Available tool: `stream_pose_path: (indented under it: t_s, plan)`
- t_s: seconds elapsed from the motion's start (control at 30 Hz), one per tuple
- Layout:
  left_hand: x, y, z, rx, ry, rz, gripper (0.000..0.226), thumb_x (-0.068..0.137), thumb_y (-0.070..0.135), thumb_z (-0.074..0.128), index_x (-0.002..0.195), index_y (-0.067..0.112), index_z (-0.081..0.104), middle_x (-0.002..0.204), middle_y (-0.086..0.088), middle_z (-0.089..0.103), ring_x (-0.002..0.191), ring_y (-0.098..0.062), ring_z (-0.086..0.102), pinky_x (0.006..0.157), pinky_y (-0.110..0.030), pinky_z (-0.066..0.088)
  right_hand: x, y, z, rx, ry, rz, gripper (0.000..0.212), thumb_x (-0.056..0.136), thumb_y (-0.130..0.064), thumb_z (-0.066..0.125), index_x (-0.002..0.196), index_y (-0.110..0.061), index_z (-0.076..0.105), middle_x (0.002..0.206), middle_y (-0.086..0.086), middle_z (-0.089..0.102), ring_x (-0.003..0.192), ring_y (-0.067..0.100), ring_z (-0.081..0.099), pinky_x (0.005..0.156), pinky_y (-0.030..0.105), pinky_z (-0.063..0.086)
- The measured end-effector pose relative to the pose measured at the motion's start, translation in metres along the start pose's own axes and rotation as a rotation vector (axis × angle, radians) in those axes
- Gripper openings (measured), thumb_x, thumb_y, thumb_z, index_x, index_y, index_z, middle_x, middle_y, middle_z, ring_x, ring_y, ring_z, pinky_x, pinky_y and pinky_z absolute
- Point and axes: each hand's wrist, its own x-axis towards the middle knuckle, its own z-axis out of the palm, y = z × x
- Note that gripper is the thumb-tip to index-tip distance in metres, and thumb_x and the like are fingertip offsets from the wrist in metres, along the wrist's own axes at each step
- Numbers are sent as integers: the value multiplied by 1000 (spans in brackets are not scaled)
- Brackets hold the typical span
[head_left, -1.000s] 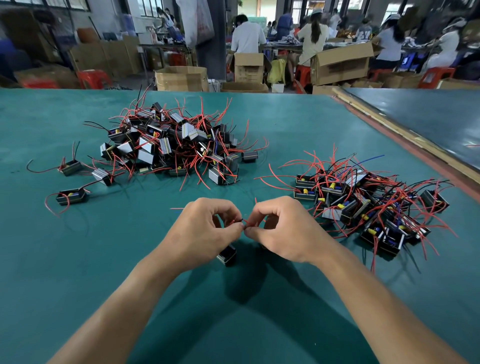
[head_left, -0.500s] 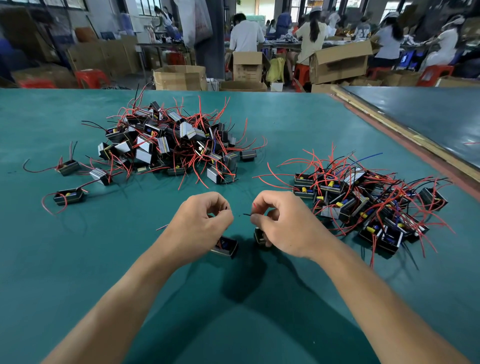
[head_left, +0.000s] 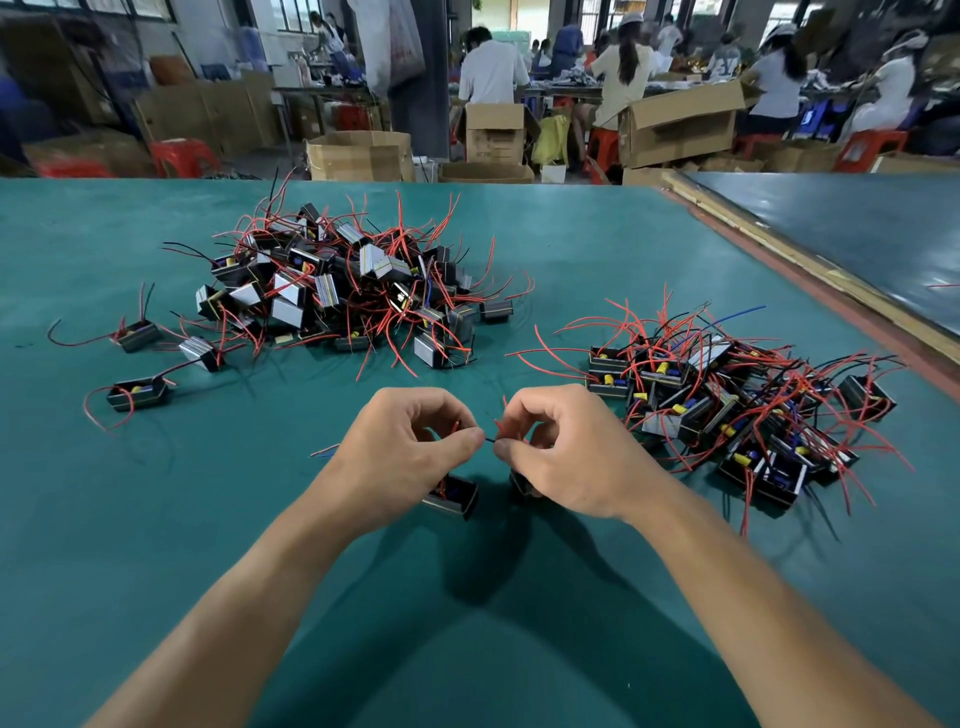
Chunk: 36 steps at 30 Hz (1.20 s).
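Observation:
My left hand and my right hand are close together over the green table. Each pinches a thin wire end between thumb and forefinger, and the two wire tips nearly meet between the hands. Under my left hand sits a small black box module with red leads. A second black module is mostly hidden beneath my right hand.
A big heap of black modules with red wires lies at the back left. A second heap lies to the right of my hands. Three loose modules sit at far left. Cardboard boxes and seated people are beyond the table.
The hands, touching a second ago, parted half a second ago and have come back together, each with a wire end. A second module now shows under my right hand.

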Motion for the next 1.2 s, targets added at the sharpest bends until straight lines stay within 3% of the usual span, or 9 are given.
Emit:
stream_pose_path:
  t_s: [0.17,0.3,0.7,0.8,0.93,1.07,1.2]
  plan:
    - [1,3,-2,-60,-21,-20,17,88,9,69,71,12,67,57,5,61,43,-13,46,45,-22,40,1,-2,-1,7,-14,20,24,86,-14,71,70,-25,57,56,-23,60,46,11,55,52,25,44]
    - [0,3,-4,-80,-54,-18,20,88,9,69,70,14,69,54,6,62,44,-14,47,46,-25,42,0,-2,-3,11,-49,44,23,90,-12,66,74,-23,55,55,-21,61,42,8,59,49,22,45]
    - [1,-1,2,-70,28,-30,18,89,10,69,71,12,68,58,3,64,40,-13,47,45,-22,39,0,-2,-3,33,-118,78,21,92,-13,63,75,-23,54,55,-14,62,49,16,68,57,33,54]
    - [0,0,3,-78,21,-64,19,89,12,69,71,12,68,57,4,65,40,-12,47,44,-20,41,-1,-1,-2,37,-136,60,20,91,-14,62,76,-22,53,55,-15,61,49,17,68,52,29,52]
    - [1,2,-3,-211,23,-129,7,86,8,71,81,6,68,68,-6,73,38,-12,48,41,-20,43,-1,0,-2,46,-92,35,21,88,-14,63,73,-23,53,58,-18,60,47,17,68,49,27,50]
    - [2,5,-9,-283,72,-152,18,86,8,71,95,5,56,75,-11,75,37,-15,50,40,-20,43,0,1,-1,69,-46,63,22,87,-16,64,70,-26,55,60,-18,61,47,18,68,50,27,50]
    - [2,7,-9,-290,63,-162,10,88,7,68,89,5,58,77,-10,76,39,-13,53,42,-21,48,0,2,-1,77,-19,62,21,85,-16,65,69,-26,56,60,-17,62,46,17,67,49,29,50]
